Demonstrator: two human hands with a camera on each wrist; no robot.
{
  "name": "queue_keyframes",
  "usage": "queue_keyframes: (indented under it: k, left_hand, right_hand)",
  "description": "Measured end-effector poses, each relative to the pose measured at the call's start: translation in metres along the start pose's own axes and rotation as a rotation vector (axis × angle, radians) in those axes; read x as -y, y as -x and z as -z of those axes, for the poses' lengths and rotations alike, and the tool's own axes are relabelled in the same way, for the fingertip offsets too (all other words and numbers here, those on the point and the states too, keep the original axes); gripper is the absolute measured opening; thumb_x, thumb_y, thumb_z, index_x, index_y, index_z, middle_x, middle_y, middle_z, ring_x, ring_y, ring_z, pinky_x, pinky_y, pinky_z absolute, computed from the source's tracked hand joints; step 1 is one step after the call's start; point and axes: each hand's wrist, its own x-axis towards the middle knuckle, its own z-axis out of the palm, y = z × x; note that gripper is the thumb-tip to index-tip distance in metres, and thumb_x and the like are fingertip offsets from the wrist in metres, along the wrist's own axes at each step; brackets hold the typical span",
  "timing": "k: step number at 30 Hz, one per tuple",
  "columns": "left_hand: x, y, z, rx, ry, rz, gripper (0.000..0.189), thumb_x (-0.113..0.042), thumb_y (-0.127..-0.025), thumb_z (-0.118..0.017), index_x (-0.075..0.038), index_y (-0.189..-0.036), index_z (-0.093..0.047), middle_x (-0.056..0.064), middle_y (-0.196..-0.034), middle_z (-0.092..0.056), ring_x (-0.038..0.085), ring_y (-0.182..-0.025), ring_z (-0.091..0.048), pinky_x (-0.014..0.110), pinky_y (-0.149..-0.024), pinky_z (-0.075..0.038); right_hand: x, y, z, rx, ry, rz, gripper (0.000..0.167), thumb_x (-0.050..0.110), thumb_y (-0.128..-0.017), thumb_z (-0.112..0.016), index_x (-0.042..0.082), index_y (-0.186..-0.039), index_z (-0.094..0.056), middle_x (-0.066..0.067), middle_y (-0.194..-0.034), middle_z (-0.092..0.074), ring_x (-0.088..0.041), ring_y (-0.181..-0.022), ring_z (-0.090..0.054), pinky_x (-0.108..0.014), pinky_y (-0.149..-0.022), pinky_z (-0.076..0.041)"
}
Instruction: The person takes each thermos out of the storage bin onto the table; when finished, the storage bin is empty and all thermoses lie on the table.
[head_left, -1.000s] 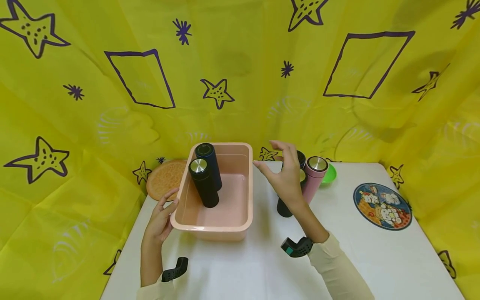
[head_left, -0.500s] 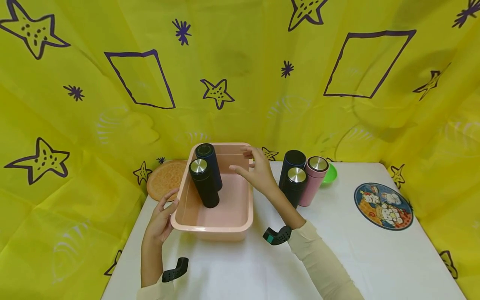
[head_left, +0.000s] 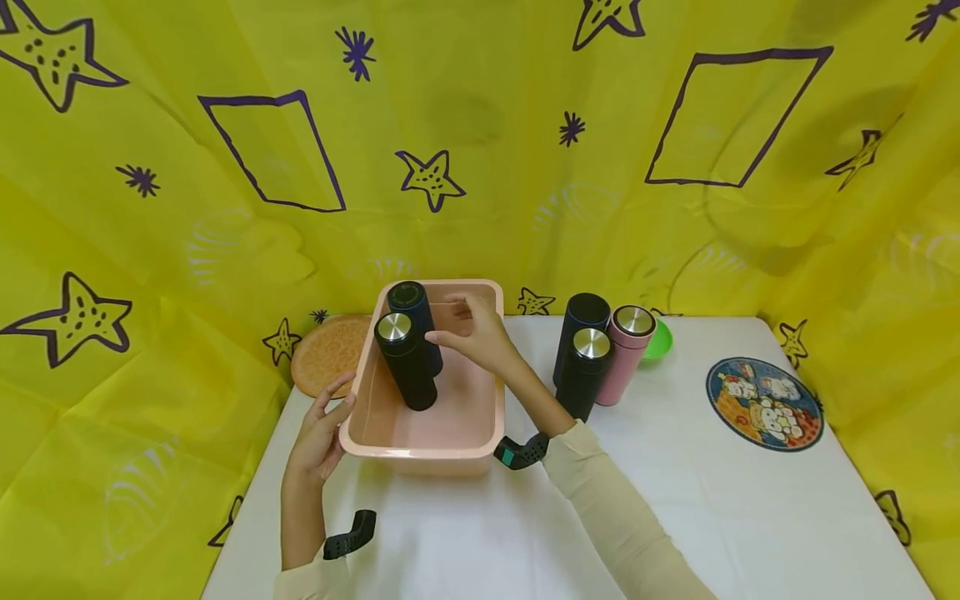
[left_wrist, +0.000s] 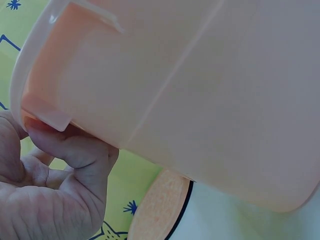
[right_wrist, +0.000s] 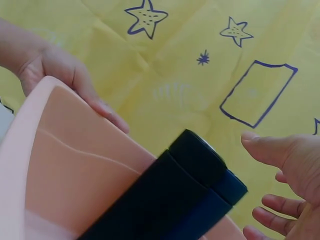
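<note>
A pink plastic tub (head_left: 420,455) stands on the table, with two tall thermos bottles upright at its left side: a black bottle (head_left: 409,375) with a silver-topped lid and, behind it, a dark blue bottle (head_left: 424,321). My left hand (head_left: 318,442) grips the tub's left rim, its thumb (left_wrist: 72,145) tucked beneath the lip in the left wrist view. Over the inside of the tub is my right hand (head_left: 483,337), fingers spread and holding nothing. Its thumb points toward the bottles; the right wrist view shows a gap between thumb and lids.
Right of the tub stand another dark blue bottle (head_left: 581,321), a black bottle (head_left: 585,375) and a pink bottle (head_left: 624,367), grouped together. Behind them is a green bowl (head_left: 658,343). A round cartoon mat (head_left: 765,406) lies at right, and a round orange-brown board (head_left: 326,358) leans behind the tub's left.
My right hand has moved left from the bottles beside the tub, across the right rim, to the bottles inside it. The left hand has stayed on the rim.
</note>
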Motion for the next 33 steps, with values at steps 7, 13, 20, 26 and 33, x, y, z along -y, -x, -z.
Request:
queue_keyframes:
  k: [7, 13, 20, 26, 33]
  left_hand:
    - [-0.002, 0.002, -0.001, -0.022, -0.016, 0.030, 0.037, -0.015, -0.103, -0.048, -0.023, -0.139, -0.042, -0.002, -0.107, -0.064, 0.011, -0.087, -0.068, 0.028, -0.067, -0.058]
    - [-0.002, 0.001, -0.001, -0.034, -0.026, 0.034, 0.040, -0.016, -0.103, -0.048, -0.022, -0.142, -0.040, -0.002, -0.109, -0.062, 0.013, -0.091, -0.068, 0.030, -0.071, -0.059]
    - [0.000, 0.001, 0.000, -0.021, -0.031, 0.021, 0.041, -0.015, -0.103, -0.048, -0.020, -0.143, -0.038, -0.002, -0.111, -0.061, 0.011, -0.093, -0.067, 0.029, -0.072, -0.058]
    - [-0.001, 0.001, -0.001, -0.037, -0.034, 0.029, 0.039, -0.015, -0.103, -0.048, -0.023, -0.140, -0.042, -0.002, -0.112, -0.060, 0.012, -0.093, -0.067, 0.030, -0.072, -0.059]
    - [-0.001, 0.001, -0.001, -0.016, -0.034, 0.017, 0.041, -0.015, -0.104, -0.047, -0.020, -0.144, -0.037, -0.003, -0.114, -0.062, 0.012, -0.096, -0.067, 0.030, -0.074, -0.058]
  right_hand:
    - [0.009, -0.008, -0.023, 0.046, -0.021, 0.002, 0.069, 0.023, -0.082, -0.079, 0.003, -0.138, -0.044, -0.023, -0.131, -0.050, -0.035, -0.118, -0.054, -0.041, -0.097, -0.050]
    - [0.010, -0.012, -0.039, 0.038, 0.044, 0.051, 0.072, 0.025, -0.081, -0.080, 0.006, -0.140, -0.044, -0.022, -0.126, -0.050, -0.032, -0.111, -0.056, -0.038, -0.095, -0.051]
    - [0.004, -0.016, -0.050, 0.062, 0.065, 0.016, 0.071, 0.024, -0.079, -0.082, 0.012, -0.140, -0.047, -0.020, -0.128, -0.051, -0.031, -0.114, -0.056, -0.040, -0.097, -0.050]
    - [0.004, -0.017, -0.056, 0.075, 0.073, -0.003, 0.070, 0.025, -0.079, -0.082, 0.014, -0.140, -0.048, -0.019, -0.127, -0.052, -0.029, -0.114, -0.054, -0.043, -0.095, -0.049]
    - [-0.001, -0.016, -0.061, 0.068, 0.102, -0.006, 0.069, 0.031, -0.079, -0.082, 0.016, -0.138, -0.050, -0.016, -0.120, -0.053, -0.026, -0.109, -0.054, -0.037, -0.089, -0.049]
